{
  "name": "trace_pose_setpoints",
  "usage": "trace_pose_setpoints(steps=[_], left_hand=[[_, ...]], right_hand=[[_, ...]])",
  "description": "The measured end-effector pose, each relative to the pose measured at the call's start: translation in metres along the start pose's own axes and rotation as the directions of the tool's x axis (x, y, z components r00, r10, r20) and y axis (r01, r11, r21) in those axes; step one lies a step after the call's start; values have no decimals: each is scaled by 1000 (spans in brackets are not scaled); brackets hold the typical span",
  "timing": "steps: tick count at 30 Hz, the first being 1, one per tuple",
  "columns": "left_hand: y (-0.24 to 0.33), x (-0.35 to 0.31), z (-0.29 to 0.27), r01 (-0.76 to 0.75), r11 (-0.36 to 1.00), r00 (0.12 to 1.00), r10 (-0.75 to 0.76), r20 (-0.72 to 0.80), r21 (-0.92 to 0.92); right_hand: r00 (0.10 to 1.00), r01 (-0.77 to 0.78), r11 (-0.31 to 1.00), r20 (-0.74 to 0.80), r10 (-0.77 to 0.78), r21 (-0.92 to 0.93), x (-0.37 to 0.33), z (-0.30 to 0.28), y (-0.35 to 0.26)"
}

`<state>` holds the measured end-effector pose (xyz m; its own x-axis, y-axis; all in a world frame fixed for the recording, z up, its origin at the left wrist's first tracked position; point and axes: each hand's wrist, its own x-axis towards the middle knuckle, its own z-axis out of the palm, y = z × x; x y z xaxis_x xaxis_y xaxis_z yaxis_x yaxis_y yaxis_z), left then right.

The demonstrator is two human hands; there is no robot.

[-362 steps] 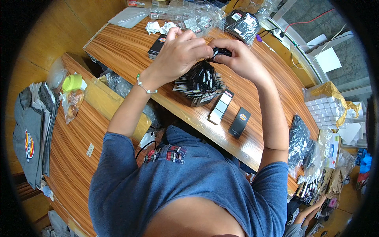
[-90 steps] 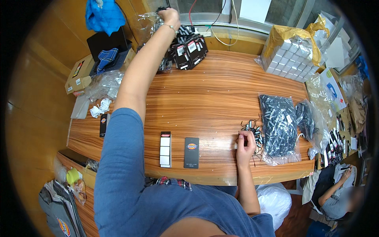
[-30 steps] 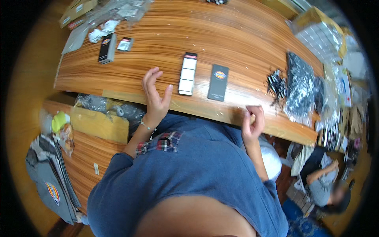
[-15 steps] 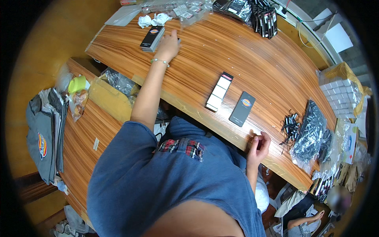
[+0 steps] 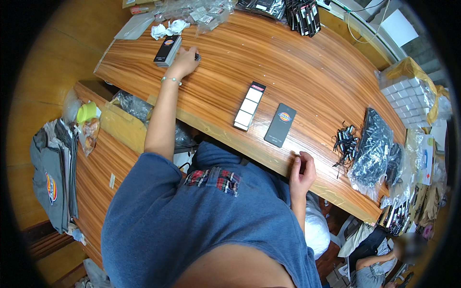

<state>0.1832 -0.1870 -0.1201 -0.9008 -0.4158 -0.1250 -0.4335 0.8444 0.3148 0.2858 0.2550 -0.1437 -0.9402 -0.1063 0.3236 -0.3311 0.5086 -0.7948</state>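
My left hand (image 5: 185, 56) is stretched far out over the wooden table (image 5: 269, 72), its fingers resting on the tabletop right beside a stack of black flat packs (image 5: 166, 50); it holds nothing I can make out. My right hand (image 5: 301, 171) rests at the near table edge with the fingers curled loosely, nothing visible in it. In front of me lie a black card with white panels (image 5: 249, 105) and a dark card with a small round mark (image 5: 280, 125). A heap of small black parts (image 5: 345, 142) lies to the right.
Clear plastic bags of dark items (image 5: 374, 149) sit at the right end. White small boxes in wrap (image 5: 408, 96) stand farther right. More black packs (image 5: 300, 14) and crumpled white paper (image 5: 168, 28) lie at the far edge. A bench with bags (image 5: 86, 120) is on my left. Another person (image 5: 374, 273) sits lower right.
My left hand has slid from the black packs' far side to the table beside them. The view has shifted; my right hand stays at the near edge.
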Motion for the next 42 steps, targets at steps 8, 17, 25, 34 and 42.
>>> trace_pose_setpoints(steps=[8, 17, 25, 34, 42], left_hand=[[90, -77, 1, -24, 411, 952, 288, 105, -911], [198, -144, 31, -9, 138, 681, 726, 95, -990], [200, -153, 41, 295, -222, 793, 600, 109, -929], [203, -149, 49, 102, -309, 843, 531, -82, -946], [195, -142, 46, -41, -112, 836, 541, -95, -993]], right_hand=[[998, -7, 974, 56, -6, 228, 30, -5, -39], [969, 241, 969, 50, -244, 59, 67, 32, -75], [976, 153, 975, 128, -175, 163, 66, 16, -79], [986, -167, 826, 109, 128, 538, 76, 16, -78], [946, -316, 735, 252, 201, 600, 91, 15, -77]])
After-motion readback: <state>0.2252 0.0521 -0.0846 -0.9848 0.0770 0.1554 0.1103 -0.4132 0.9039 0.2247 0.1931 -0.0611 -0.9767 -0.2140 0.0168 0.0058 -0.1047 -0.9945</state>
